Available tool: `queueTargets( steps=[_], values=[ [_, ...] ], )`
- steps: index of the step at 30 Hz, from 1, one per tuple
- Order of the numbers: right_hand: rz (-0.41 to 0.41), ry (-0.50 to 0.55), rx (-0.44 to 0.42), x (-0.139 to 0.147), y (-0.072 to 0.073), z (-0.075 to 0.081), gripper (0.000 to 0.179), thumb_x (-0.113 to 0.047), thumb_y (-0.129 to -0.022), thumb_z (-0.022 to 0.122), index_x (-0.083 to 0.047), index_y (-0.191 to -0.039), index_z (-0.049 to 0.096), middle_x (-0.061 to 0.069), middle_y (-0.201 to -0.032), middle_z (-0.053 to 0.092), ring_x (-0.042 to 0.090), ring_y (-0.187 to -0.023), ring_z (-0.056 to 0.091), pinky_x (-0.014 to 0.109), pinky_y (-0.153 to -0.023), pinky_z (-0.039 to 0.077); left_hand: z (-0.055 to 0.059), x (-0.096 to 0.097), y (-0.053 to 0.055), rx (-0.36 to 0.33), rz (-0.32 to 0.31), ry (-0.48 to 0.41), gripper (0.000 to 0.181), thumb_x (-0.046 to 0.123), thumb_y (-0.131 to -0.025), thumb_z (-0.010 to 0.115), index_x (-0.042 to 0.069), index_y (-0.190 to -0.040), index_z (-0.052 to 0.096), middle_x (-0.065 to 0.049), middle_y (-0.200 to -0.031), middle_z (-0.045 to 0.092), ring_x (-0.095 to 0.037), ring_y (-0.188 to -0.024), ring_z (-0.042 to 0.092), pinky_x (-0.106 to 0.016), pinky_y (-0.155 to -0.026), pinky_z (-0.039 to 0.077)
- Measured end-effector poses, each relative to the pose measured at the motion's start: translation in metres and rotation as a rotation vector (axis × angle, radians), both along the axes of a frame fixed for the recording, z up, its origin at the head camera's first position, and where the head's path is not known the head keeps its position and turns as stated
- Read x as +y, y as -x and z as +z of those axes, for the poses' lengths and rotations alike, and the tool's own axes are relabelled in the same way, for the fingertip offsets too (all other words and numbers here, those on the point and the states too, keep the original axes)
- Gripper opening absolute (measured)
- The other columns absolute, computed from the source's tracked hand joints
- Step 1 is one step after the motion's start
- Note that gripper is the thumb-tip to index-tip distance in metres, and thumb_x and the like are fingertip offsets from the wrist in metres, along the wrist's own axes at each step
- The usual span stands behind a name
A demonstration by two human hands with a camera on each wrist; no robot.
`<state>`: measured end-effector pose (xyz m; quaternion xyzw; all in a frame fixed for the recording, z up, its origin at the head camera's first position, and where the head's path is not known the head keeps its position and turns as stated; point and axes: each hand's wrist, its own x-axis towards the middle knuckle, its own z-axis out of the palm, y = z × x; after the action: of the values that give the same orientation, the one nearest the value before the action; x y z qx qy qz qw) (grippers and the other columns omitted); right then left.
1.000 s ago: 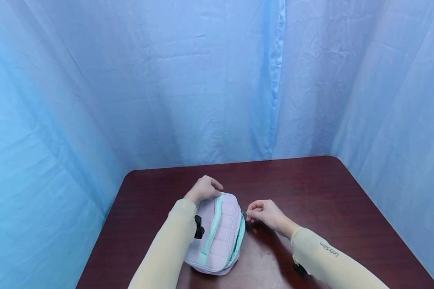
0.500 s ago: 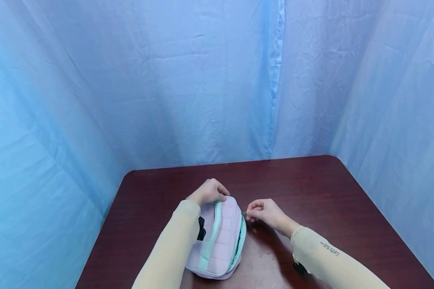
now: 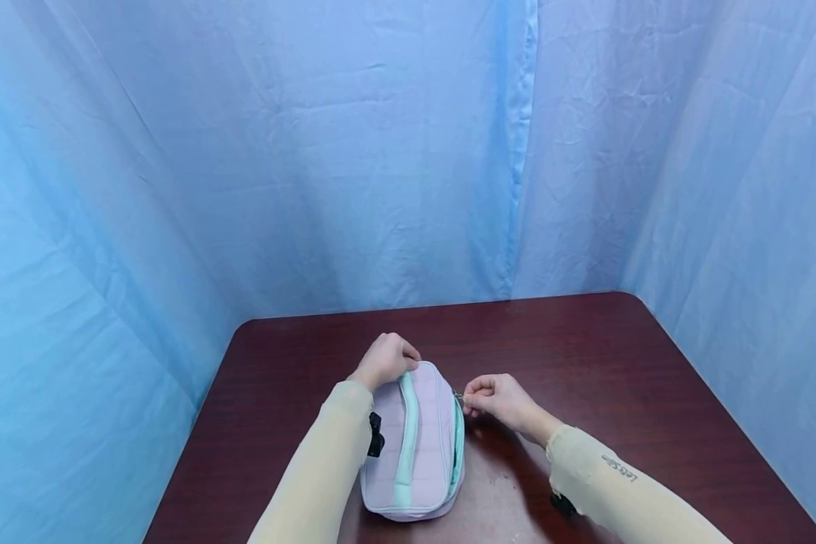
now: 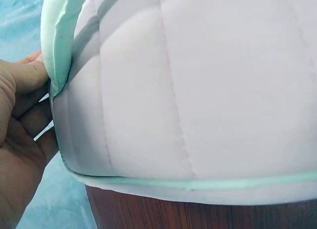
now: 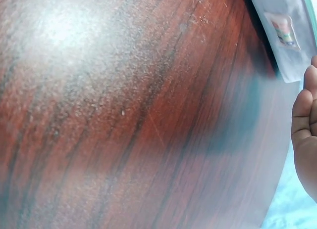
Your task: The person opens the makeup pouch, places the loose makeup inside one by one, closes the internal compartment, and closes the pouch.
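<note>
A lavender quilted zip bag [image 3: 431, 438] with a mint handle [image 3: 409, 431] lies on the table, its long sides running away from me. My left hand [image 3: 385, 360] grips its far end beside the handle's end. In the left wrist view, the left hand [image 4: 25, 100] has thumb and fingers at the bag's edge, with some fingertips hidden behind it. My right hand [image 3: 505, 404] pinches the small zipper pull [image 3: 459, 396] at the bag's far right corner. Along the right side the mint-lined zipper opening [image 3: 458, 446] gapes slightly. In the right wrist view, only part of the right hand [image 5: 306, 120] shows.
The dark red-brown wooden table [image 3: 551, 340] has rounded far corners. Light blue curtains [image 3: 381, 151] hang behind it and along both sides. A small colourful label [image 5: 283, 31] is on the bag's side in the right wrist view.
The bag has turned, its near end swinging right, and its zipper opening looks narrower. My left hand shifted right and towards me, then back. The right hand stays nearly still.
</note>
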<state>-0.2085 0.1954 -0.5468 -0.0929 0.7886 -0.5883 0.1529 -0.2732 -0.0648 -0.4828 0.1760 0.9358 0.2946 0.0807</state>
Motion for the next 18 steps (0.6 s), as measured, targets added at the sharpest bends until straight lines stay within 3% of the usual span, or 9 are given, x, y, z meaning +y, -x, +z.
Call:
queueTargets(
  steps=[18],
  values=[
    [0.022, -0.018, -0.001, 0.001, -0.004, -0.003, 0.013, -0.014, -0.095, 0.071, -0.001, -0.097, 0.072, 0.011, -0.082, 0.075, 0.020, -0.076, 0.069, 0.035, -0.075, 0.058, 0.003, -0.023, 0.001, 0.064, 0.257, -0.024, 0.010, 0.012, -0.091, 0.075, 0.013, -0.097, 0.083, -0.005, -0.104, 0.077, -0.023, -0.097, 0.069, -0.040, -0.080, 0.058]
  ],
)
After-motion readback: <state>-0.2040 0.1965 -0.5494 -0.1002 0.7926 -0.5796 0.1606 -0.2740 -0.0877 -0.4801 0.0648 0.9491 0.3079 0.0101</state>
